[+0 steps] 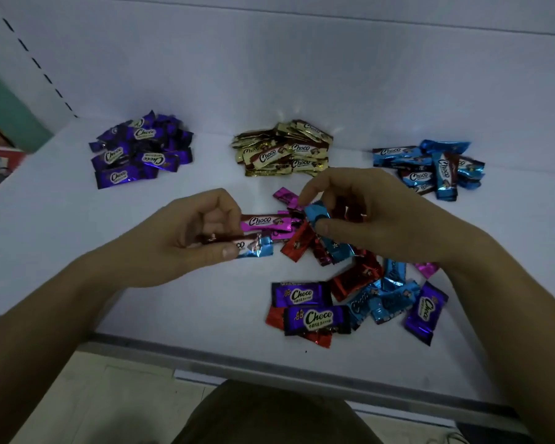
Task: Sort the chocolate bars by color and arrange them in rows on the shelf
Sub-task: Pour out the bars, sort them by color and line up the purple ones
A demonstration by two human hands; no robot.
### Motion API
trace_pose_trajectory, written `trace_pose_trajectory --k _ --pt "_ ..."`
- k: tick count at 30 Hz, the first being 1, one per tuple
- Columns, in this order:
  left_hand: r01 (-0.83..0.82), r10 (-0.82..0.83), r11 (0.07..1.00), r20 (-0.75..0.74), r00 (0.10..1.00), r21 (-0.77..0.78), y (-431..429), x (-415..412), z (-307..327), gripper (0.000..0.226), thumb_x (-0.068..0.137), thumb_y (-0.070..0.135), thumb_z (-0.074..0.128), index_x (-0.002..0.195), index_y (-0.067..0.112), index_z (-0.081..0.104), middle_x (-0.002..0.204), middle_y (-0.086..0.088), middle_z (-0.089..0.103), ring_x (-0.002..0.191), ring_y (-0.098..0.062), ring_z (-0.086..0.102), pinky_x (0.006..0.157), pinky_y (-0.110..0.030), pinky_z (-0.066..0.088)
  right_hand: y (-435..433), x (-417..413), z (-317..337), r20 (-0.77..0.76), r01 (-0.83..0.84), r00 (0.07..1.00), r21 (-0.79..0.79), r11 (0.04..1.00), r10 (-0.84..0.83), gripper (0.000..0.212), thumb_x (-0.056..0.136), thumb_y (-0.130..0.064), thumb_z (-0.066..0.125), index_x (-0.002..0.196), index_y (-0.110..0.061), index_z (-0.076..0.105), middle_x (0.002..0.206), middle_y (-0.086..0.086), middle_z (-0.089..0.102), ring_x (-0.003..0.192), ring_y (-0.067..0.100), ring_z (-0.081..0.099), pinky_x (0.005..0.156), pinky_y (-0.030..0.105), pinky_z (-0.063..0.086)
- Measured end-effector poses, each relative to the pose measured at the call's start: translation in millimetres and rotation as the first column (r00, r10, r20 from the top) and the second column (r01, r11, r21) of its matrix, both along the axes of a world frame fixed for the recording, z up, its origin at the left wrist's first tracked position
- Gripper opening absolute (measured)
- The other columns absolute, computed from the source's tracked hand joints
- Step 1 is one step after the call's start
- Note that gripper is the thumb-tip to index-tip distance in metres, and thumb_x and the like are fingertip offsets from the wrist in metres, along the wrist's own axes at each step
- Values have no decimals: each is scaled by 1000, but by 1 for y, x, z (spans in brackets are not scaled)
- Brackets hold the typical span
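Head view of a white shelf [141,299] during sorting. Three sorted heaps lie along the back edge, well apart from one another: a purple pile [141,149] towards the back-left corner, a gold pile [282,149] at mid-edge, and a blue pile [430,168] towards the back-right corner. A mixed pile [359,283] of red, blue, purple and pink bars spreads from the centre of the shelf towards the front edge, right of the midline; two purple bars [314,318] lie face up at its front. The left hand [189,238], fingers curled, is just left of the mixed pile and pinches a brown-blue bar [253,246] between thumb and fingers, the bar's blue end projecting to the right. A pink bar [265,221] lies just above it with one end at the curled fingertips; whether the hand grips it too cannot be told. The right hand [366,213] is above the rear part of the mixed pile and pinches a blue bar [316,216] between thumb and forefinger, its remaining fingers bent. Both forearms enter from the front corners.
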State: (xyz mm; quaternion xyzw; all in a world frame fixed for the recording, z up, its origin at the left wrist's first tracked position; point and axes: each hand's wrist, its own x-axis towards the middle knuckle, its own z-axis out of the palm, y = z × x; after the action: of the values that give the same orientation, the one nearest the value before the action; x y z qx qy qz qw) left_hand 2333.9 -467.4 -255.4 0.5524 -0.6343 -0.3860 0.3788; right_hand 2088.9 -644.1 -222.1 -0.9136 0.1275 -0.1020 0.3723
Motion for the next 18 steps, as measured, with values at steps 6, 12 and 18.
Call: trace_pose_trajectory --k 6,12,18 --pt "-106 109 994 74 991 -37 -29 -10 8 19 84 37 69 92 20 64 79 -15 61 76 -34 60 67 -45 52 -19 -11 7 28 57 998 -13 998 -56 11 92 -26 68 103 -24 69 75 -4 63 63 17 59 61 37 53" --pt "-157 170 984 163 972 -89 -98 -36 25 17 88 9 70 97 23 69 90 7 74 85 -11 72 71 -29 59 -52 -40 21 141 252 950 177 951 -278 20 94 1 62 111 -6 69 91 5 75 83 17 74 78 25 58" --pt "-210 226 972 185 957 -102 -185 -70 27 15 81 15 79 92 16 68 76 4 75 65 -15 72 60 -39 61 -95 -64 9 305 695 672 53 717 -674 13 93 -19 67 94 -30 74 89 -1 73 81 19 70 72 46 60"
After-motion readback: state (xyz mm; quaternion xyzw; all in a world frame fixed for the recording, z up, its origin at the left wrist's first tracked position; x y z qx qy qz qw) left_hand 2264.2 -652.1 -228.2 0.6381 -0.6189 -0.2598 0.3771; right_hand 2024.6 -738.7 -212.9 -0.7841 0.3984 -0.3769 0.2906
